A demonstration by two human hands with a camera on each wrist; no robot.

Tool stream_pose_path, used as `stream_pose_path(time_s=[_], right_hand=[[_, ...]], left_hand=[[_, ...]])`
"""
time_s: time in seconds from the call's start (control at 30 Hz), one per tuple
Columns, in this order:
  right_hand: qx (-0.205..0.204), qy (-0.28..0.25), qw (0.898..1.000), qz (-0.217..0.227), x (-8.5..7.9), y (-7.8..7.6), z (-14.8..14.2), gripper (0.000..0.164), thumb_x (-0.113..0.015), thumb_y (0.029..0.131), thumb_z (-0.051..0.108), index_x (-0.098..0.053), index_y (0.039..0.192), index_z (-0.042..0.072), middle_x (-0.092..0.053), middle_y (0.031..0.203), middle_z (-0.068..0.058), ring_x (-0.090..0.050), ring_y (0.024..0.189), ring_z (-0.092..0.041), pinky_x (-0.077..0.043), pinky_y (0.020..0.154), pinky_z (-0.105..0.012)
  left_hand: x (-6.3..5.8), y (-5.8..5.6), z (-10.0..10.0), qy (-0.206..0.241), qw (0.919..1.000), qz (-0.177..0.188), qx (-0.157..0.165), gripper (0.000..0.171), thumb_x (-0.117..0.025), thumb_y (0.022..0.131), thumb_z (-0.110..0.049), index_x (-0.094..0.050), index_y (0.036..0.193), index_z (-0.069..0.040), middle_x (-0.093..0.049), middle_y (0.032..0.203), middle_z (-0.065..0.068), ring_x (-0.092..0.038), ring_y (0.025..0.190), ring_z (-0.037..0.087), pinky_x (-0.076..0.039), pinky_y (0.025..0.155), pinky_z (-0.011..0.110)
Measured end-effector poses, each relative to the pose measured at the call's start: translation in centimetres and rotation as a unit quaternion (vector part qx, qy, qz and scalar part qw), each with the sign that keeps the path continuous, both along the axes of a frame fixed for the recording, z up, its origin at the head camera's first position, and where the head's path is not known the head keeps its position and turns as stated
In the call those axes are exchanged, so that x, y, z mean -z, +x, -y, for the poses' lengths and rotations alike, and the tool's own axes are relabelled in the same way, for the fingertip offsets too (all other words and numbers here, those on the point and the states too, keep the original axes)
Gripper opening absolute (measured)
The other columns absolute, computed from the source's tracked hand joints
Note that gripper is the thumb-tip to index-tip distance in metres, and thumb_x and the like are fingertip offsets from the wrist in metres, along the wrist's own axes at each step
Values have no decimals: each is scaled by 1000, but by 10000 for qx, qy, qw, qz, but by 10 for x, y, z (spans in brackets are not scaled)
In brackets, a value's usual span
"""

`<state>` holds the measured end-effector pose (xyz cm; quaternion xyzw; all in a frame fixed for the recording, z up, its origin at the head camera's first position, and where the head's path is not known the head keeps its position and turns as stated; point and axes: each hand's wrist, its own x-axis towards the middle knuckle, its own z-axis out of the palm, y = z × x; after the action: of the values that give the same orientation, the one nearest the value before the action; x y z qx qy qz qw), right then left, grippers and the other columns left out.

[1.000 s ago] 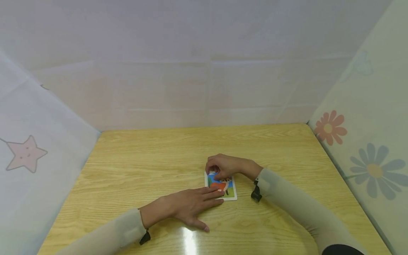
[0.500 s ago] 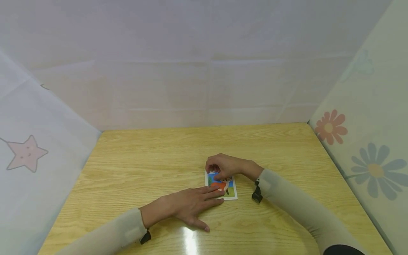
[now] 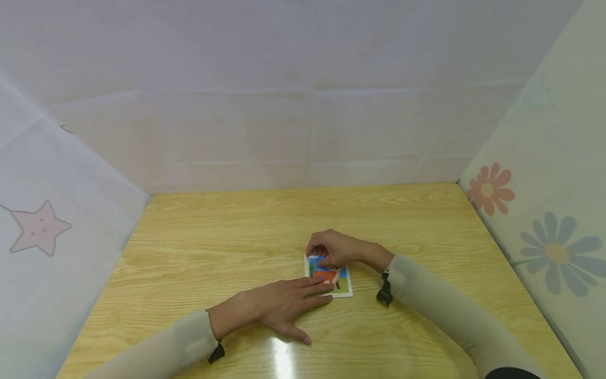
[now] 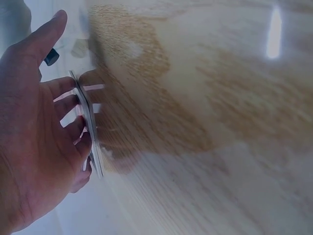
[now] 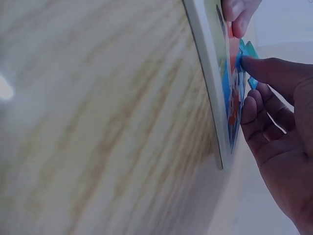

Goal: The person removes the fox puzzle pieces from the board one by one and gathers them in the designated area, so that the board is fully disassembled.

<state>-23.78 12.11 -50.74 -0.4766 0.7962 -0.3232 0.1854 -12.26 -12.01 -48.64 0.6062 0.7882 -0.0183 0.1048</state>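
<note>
A small square picture puzzle (image 3: 349,292) with a white border lies flat on the table, showing an orange animal on blue and green. My left hand (image 3: 284,305) rests its straight, spread fingers on the near left part of it, thumb out on the wood. In the left wrist view the puzzle's thin edge (image 4: 93,132) shows under those fingers. At the far edge, my right hand (image 3: 337,247) bends its fingers over the picture. The right wrist view shows its thumb and fingers pinching a blue-teal puzzle piece (image 5: 251,50), tilted up from the board (image 5: 211,83) and partly hidden by the thumb.
The wood-grain table (image 3: 213,237) stretches around the puzzle, with a bright light reflection (image 3: 282,358) near its front. Pale cloth walls enclose the back and sides, printed with a pink star (image 3: 40,228) and flowers (image 3: 557,253).
The right wrist has shifted slightly to the right, its fingers still at the puzzle's far edge. The left hand and the puzzle have stayed in place.
</note>
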Motion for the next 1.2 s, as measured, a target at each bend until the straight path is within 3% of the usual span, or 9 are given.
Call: stream_pose_path(time_s=[0.4,0.97,1.2], right_hand=[[32,-425,9989,-212,0,8,-5,30,-81,93,5,-74,123,3,-71,111,-4,-64,92,-13,-56,80,-25],[609,-703,9925,793,3,14,-18,25,-72,100,4,-75,125,9,-76,119,-1,-70,106,-10,-59,94,-29],[765,-886,9869,1112,-2,15,-28,25,-73,101,7,-75,125,6,-76,120,-6,-71,106,-14,-59,93,-30]], left_hand=[[2,0,0,12,10000,59,-35,93,-42,101,-78,-28,169,-16,-14,179,5,-19,163,27,-30,128,40],[-4,-1,-1,-69,9985,503,-204,92,-45,100,-77,-28,170,-20,-11,179,5,-20,162,27,-29,129,40],[-4,0,-2,-112,9987,445,-206,92,-43,101,-78,-28,170,-20,-11,179,5,-19,163,26,-29,129,40]])
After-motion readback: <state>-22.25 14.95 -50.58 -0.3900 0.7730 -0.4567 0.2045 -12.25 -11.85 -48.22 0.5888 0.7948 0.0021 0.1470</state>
